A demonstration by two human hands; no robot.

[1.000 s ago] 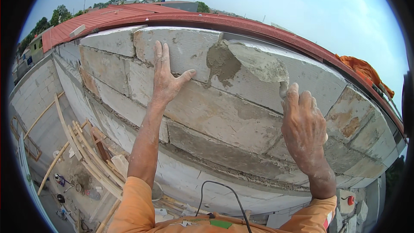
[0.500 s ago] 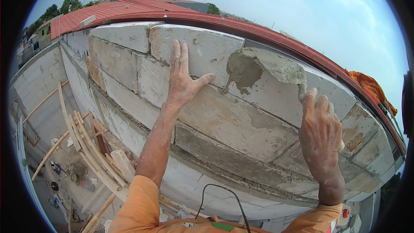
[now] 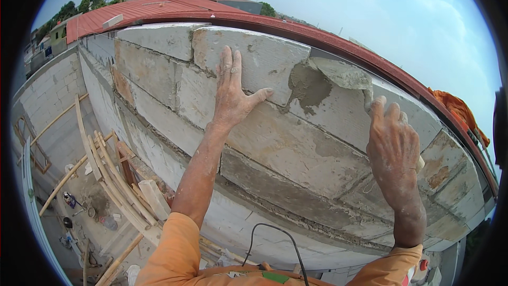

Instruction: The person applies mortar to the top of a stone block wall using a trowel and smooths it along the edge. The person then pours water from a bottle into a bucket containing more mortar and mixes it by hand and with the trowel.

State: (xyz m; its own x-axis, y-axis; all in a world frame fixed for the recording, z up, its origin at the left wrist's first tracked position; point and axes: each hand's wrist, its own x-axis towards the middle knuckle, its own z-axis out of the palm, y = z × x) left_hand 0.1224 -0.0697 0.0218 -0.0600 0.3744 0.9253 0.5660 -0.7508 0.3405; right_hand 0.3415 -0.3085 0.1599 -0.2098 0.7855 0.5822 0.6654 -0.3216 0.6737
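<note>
"Against a pale upper block [image 3: 264,55], how is the left hand [image 3: 231,101] lying?"

"Its fingers are reaching up the block's face, spread wide of the thumb, which is pointing off to the right. Two long fingers are showing clearly; the others are mostly hiding beside them, so I cannot tell how they are bending."

"And the right hand [image 3: 394,145]?"

"Its fingers are wrapping closely round the handle of a trowel [image 3: 346,75]. The hand is covering most of that handle; only a pale end is peeping out at the outer side."

"Where is the blade sitting?"

"Near the top of the wall [image 3: 296,148], just right of that upper block, overlapping a darker grey mortar patch [image 3: 308,90]. The blade is concealing whatever is lying beneath it."

"Farther out?"

"Orange sleeves [image 3: 177,243] are covering the upper arms, and the lower edge is cutting off the body. A black cable [image 3: 283,231] is looping up there. Beyond the wall, a red roof [image 3: 159,13] is stretching away, and an orange cloth [image 3: 457,108] is lying bunched at the right. Down on the left, bamboo poles [image 3: 120,191] are crossing above a cluttered floor, its small objects looking too tiny to name."
</note>
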